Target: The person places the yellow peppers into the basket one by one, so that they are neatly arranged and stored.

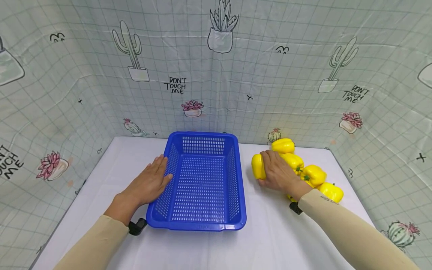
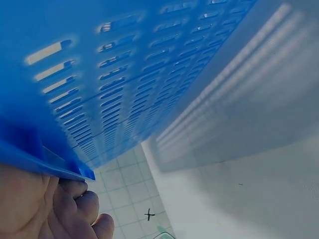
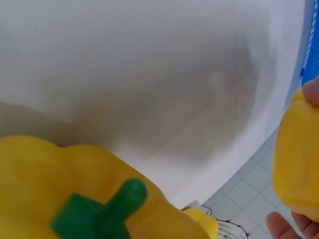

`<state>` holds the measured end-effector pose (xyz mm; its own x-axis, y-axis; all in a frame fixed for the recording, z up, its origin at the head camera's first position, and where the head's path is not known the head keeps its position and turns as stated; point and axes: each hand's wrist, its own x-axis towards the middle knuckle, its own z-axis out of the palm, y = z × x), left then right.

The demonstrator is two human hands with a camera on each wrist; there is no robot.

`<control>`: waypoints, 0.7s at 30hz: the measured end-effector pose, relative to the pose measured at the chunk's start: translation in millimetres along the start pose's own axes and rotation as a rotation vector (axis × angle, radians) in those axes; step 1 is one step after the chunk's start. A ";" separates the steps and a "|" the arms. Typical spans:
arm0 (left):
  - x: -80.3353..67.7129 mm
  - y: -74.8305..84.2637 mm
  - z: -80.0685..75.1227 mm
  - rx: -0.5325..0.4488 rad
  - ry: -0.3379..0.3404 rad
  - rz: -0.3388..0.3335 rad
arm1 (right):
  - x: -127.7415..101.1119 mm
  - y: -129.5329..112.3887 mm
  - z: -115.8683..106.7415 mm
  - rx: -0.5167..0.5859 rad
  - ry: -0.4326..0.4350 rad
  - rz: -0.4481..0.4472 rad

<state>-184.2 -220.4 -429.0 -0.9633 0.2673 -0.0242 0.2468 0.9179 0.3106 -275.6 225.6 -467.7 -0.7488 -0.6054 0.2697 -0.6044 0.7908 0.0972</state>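
A blue slotted plastic basket (image 1: 202, 225) stands on the white table, with nothing inside it. My left hand (image 1: 152, 182) lies flat against the outside of its left wall, fingers straight; the left wrist view shows the fingers (image 2: 75, 206) just under the basket's rim (image 2: 45, 159). Right of the basket, my right hand (image 1: 274, 170) grips a yellow bell pepper (image 1: 258, 166), the leftmost of a pile. In the right wrist view that pepper (image 3: 296, 159) sits at the right edge between fingertips.
Several more yellow peppers (image 1: 314, 174) lie in a row behind and right of my right hand, one with a green stem (image 3: 99, 209) close to the wrist camera. A cactus-print curtain (image 1: 216, 75) walls the table (image 1: 270, 243) on three sides.
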 end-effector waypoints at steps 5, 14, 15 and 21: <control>0.0 -0.4 -0.2 -0.008 -0.003 0.004 | 2.5 0.3 -4.9 -0.020 0.002 -0.019; 0.6 -0.1 -0.8 -0.005 0.002 0.005 | 17.2 1.4 -25.9 -0.077 0.090 -0.070; 0.5 -0.2 -0.9 -0.002 0.001 0.004 | 20.0 0.9 -28.9 -0.080 0.102 -0.074; -0.3 -0.3 -2.0 0.009 -0.001 0.001 | 45.9 -6.8 -51.8 -0.097 0.152 -0.105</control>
<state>-184.3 -221.4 -427.2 -0.9629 0.2686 -0.0251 0.2488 0.9201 0.3024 -291.8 197.1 -406.5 -0.6291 -0.6700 0.3941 -0.6423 0.7336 0.2219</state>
